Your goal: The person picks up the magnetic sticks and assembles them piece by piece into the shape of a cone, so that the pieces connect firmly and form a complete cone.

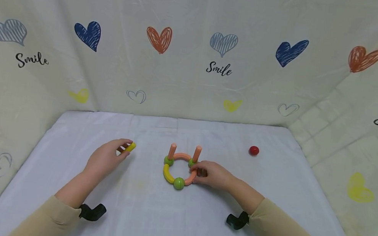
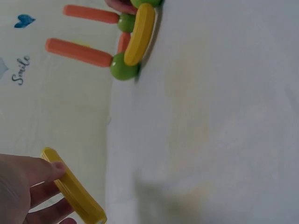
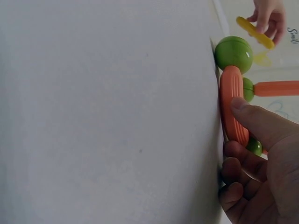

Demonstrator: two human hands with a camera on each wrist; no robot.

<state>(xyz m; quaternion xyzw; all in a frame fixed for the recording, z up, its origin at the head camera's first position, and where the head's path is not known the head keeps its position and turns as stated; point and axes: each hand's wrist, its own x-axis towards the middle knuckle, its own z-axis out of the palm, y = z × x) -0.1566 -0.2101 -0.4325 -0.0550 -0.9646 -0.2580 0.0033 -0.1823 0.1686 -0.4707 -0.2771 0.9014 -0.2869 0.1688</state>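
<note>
On the white table lies a ring of curved rods joined by green balls (image 1: 179,183). One curved rod is yellow (image 1: 168,173), the others orange (image 1: 182,156). Two straight orange rods (image 1: 172,151) stand up from the two far balls. My right hand (image 1: 213,175) grips the curved orange rod (image 3: 232,105) on the ring's right side, its thumb along the rod. To the left of the ring, my left hand (image 1: 107,157) pinches a yellow rod (image 2: 74,186) between thumb and fingers, held above the table.
A red ball (image 1: 254,150) lies on the table at the back right. A white cloth (image 1: 186,79) printed with hearts hangs behind the table and along its sides. Black wrist cameras (image 1: 92,212) are worn near both sleeves.
</note>
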